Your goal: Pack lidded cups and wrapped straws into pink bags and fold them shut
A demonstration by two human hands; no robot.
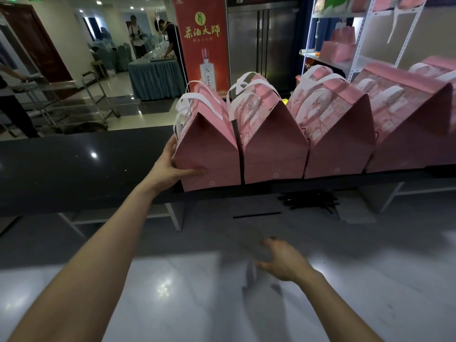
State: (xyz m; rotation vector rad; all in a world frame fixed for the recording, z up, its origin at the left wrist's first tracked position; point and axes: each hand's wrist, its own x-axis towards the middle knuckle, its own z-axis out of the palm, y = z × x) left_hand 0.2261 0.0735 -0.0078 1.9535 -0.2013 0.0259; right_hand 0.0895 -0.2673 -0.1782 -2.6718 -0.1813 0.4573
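Banquet hall, skirted tables [156,79], liquor banner [202,43]

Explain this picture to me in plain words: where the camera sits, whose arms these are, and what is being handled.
One picture, from a wide-angle camera worn on a person's head, looking forward and down. No machine: both arms are the wearer's. The left hand rests on the side of the leftmost pink bag, thumb across its front; whether that is a grip or a push is unclear. It stands in a row of folded-shut pink bags on a dark counter. The right hand hangs open over the lower white surface, holding nothing. Black wrapped straws lie under the counter.
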